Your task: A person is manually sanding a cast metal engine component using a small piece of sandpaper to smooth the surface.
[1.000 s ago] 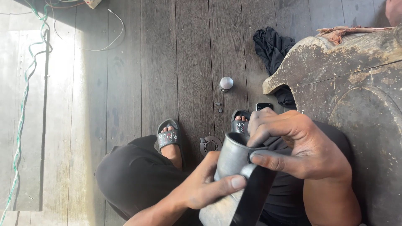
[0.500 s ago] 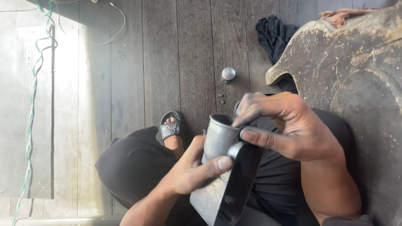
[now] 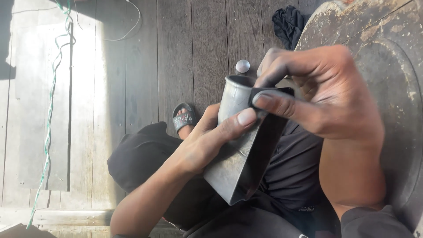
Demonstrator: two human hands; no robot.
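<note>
Presently, a grey metal funnel-shaped piece (image 3: 240,145) is held over the lap, the left hand (image 3: 207,141) clamped round its body. The right hand (image 3: 317,97) pinches its round rim; shaping appears in hand, and steady rim pressure seems called for next.

Weathered plank floor (image 3: 207,39) | small round metal knob (image 3: 243,66) lies near the floor's top edge | crumpled dark cloth (image 3: 288,24) bunched at the top edge, just right of the knob | green cord (image 3: 53,101) trails down the sunlit left side | thin wire (image 3: 125,26) loops at top left | large worn round slab (image 3: 387,57) fills the right edge
</note>
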